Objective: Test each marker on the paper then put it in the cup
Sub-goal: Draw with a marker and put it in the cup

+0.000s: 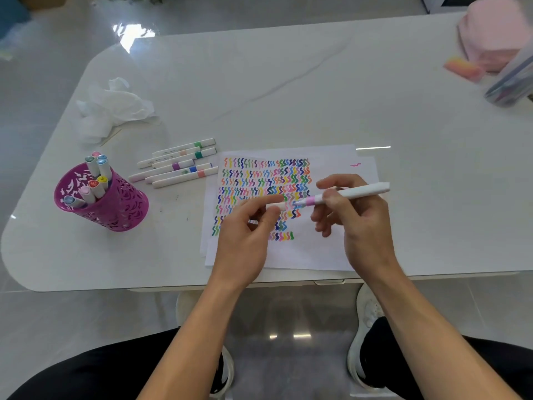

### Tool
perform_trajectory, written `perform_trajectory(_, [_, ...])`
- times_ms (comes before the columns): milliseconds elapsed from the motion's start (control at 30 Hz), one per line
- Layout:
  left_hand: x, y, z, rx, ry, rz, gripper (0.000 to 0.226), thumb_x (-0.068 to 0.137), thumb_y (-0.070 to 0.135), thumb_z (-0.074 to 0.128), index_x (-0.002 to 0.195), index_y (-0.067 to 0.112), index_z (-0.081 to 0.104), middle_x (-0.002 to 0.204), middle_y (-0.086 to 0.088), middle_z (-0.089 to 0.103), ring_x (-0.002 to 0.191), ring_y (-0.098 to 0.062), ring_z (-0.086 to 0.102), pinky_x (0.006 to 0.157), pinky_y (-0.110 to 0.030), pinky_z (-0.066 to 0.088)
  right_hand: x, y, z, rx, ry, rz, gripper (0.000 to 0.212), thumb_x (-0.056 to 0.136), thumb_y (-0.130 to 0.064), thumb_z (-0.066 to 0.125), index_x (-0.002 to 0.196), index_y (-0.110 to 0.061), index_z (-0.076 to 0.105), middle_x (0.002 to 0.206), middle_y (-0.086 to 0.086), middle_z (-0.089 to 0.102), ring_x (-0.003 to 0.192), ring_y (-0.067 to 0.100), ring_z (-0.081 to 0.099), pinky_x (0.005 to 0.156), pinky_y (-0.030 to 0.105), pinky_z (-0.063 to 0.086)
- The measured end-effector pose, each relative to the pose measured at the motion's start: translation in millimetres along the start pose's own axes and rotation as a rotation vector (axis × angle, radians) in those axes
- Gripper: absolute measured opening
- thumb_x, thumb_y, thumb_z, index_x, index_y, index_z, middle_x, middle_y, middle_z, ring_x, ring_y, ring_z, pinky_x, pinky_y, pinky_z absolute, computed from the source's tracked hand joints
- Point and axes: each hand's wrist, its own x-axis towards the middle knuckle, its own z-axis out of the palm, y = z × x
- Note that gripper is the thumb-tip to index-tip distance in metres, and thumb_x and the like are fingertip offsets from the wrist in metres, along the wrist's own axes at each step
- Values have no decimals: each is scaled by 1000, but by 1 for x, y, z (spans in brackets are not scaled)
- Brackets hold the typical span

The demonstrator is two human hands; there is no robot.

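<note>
Over the paper (317, 252), right hand (357, 217) grips marker (360, 192), left hand (245, 232) cap (277, 207) (print unreadable).

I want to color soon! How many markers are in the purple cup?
7 markers in the cup: three tall at the back, yellow and red in the middle, pink and blue front left. Others may hide inside.

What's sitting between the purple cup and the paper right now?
A cluster of loose markers lies on the table between the cup and the paper, seen in the head view.
</note>
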Motion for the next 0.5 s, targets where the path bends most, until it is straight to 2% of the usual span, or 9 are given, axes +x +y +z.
perform_trajectory(67, [-2,1,0,-83,-33,-31,19,99,20,63,105,34,76,82,-1,63,72,-9,54,66,-28,47,-2,0,2,12,-30,11,10,92,-21,64,102,-17,65,71,10,72,59,21,66,52,26,51])
perform_trajectory(200, [-4,0,-2,-142,-64,-57,22,100,18,61,104,36,73,86,0,69,73,-8,58,63,-26,50,-4,2,4,17,-37,29,5,92,-16,63,95,-15,60,73,8,74,60,23,66,53,27,52])
perform_trajectory(333, [-4,-1,-2,-193,-77,-86,22,102,13,59,104,30,74,82,8,70,74,-7,60,62,-24,48,-3,2,4,36,-24,21,8,91,-18,64,92,-14,58,77,10,77,59,23,66,52,28,52])
perform_trajectory(500, [-5,-1,0,-165,-135,-67,18,102,18,59,110,25,73,85,4,70,74,-6,59,63,-22,49,-4,7,4,-33,-47,43,6,93,-18,65,93,-13,61,75,12,74,61,26,68,53,29,54])
